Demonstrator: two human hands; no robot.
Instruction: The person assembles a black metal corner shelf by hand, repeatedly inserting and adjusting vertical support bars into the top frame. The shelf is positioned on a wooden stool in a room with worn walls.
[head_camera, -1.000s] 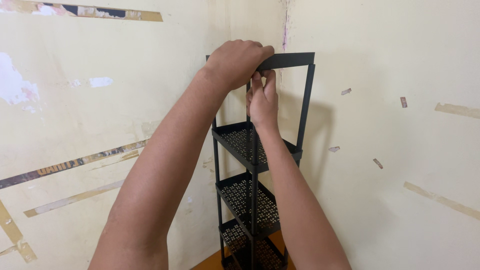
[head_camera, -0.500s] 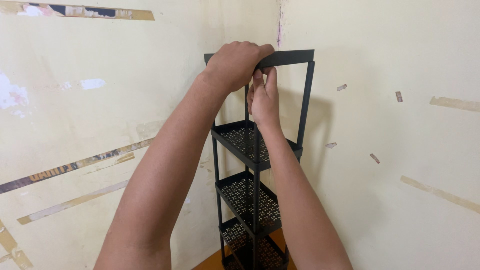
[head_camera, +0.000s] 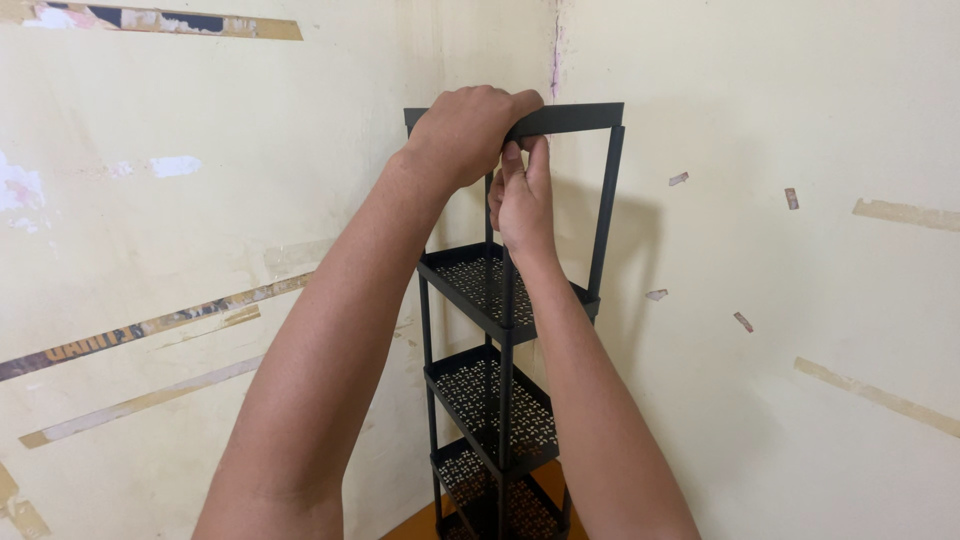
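Note:
A tall black shelf rack (head_camera: 490, 390) with perforated trays stands in a room corner. My left hand (head_camera: 465, 130) is closed over the front edge of its top tray (head_camera: 575, 118). Just below, my right hand (head_camera: 522, 200) pinches the top of the front upright post (head_camera: 505, 360) where it meets that tray. The second tray (head_camera: 470, 285) sits below my right wrist. Two more trays hang lower, partly hidden by my forearms.
Cream walls meet in the corner behind the rack, marked with tape strips (head_camera: 880, 395) and peeled paint patches (head_camera: 175, 165). A sliver of orange floor (head_camera: 425, 522) shows at the rack's foot.
Both hands keep their grip at the top tray. The view has drifted slightly, and the rack sits a little further left in the frame.

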